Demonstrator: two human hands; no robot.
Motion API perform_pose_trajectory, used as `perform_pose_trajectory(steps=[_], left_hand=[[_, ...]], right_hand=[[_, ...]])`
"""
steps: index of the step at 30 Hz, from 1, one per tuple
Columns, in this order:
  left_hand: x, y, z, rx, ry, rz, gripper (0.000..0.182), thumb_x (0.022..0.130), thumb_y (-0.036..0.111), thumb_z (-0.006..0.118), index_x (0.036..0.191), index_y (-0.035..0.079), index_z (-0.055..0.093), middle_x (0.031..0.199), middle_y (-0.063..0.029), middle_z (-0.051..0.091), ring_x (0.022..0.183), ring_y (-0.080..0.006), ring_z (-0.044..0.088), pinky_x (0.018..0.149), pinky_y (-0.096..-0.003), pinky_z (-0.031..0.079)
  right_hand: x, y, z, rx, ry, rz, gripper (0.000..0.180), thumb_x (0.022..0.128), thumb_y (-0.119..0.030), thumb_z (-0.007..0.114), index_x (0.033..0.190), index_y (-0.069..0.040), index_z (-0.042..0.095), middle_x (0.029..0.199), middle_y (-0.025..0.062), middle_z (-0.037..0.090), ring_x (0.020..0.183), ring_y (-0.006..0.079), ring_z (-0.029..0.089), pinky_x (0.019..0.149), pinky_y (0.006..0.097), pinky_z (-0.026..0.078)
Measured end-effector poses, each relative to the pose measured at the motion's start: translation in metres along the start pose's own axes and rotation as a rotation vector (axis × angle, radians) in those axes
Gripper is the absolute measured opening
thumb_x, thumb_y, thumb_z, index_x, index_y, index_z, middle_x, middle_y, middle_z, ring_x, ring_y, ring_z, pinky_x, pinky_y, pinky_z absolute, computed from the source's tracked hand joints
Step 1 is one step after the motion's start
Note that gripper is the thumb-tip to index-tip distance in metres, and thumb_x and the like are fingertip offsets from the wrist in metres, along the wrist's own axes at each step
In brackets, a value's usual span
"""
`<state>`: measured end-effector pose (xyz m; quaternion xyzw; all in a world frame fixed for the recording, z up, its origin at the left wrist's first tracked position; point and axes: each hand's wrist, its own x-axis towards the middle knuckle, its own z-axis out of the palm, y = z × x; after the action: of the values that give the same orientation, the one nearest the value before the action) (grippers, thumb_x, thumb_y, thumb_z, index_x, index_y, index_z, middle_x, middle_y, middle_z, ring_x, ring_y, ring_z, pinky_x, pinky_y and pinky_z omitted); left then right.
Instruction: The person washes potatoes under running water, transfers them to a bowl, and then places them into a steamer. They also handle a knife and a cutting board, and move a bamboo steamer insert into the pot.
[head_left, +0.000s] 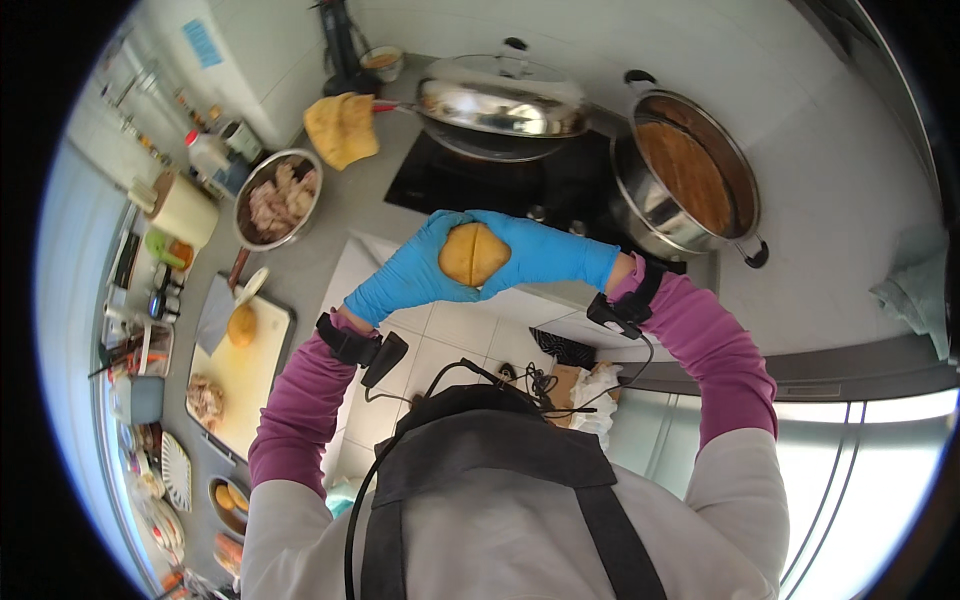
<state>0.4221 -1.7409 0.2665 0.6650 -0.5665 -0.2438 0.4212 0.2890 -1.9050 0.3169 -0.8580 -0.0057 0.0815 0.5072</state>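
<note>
In front of my apron, my left hand (409, 271) and my right hand (551, 251), both in blue gloves, hold a peeled potato (489, 253) between them. A straight cut line runs across the middle of the potato, and its two parts sit pressed together. Left of my hands, a cutting board (251, 379) lies on the counter. On it are a cleaver (214, 313) with a brown handle, another potato (241, 325) and a lump of meat (205, 401). A white-handled tool (253, 286) lies beside the cleaver, its working end unclear.
A steel bowl (306, 227) of raw meat (281, 201) stands behind the board. On the black cooktop (420, 180) sits a lidded pan (499, 105); a steel pot (675, 217) with brown contents is at right. A yellow cloth (342, 131) covers part of the pan's handle.
</note>
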Motion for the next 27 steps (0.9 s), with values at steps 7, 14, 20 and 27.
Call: perform_pose_trajectory(steps=[7,14,20,27], left_hand=[[0.073,0.047,0.062,-0.021,-0.112,0.091,0.091,0.054,0.03,0.088,0.129,0.008,0.041,0.122,-0.0132,0.049,0.111,-0.028,0.052,0.095,-0.0386,0.043],[0.122,0.072,0.087,-0.111,-0.237,0.074,0.092,0.054,0.029,0.089,0.129,0.007,0.042,0.121,-0.011,0.051,0.112,-0.0248,0.052,0.096,-0.0362,0.042],[0.162,0.076,0.088,-0.038,-0.277,0.183,0.093,0.053,0.03,0.089,0.129,0.005,0.042,0.123,-0.0126,0.048,0.112,-0.0261,0.051,0.097,-0.0356,0.042],[0.208,0.082,0.086,0.172,-0.251,0.342,0.104,0.048,0.037,0.091,0.132,0.004,0.038,0.127,-0.0162,0.046,0.114,-0.0302,0.05,0.099,-0.0387,0.041]], right_hand=[[-0.088,0.031,-0.056,0.047,0.101,0.035,0.087,0.064,-0.023,0.083,0.135,-0.005,0.036,0.123,0.0135,0.052,0.113,0.024,0.052,0.099,0.0345,0.041],[-0.139,0.051,-0.09,0.116,0.188,0.048,0.09,0.066,-0.025,0.083,0.139,-0.008,0.033,0.126,0.0123,0.05,0.115,0.0239,0.05,0.1,0.0343,0.04],[-0.147,0.059,-0.11,0.098,0.3,0.003,0.09,0.066,-0.03,0.083,0.138,-0.006,0.034,0.125,0.0133,0.05,0.114,0.0247,0.05,0.1,0.0347,0.04],[-0.125,0.06,-0.144,-0.003,0.373,0.245,0.083,0.066,-0.035,0.081,0.13,0.001,0.04,0.12,0.0165,0.054,0.109,0.0254,0.055,0.094,0.0326,0.044]])
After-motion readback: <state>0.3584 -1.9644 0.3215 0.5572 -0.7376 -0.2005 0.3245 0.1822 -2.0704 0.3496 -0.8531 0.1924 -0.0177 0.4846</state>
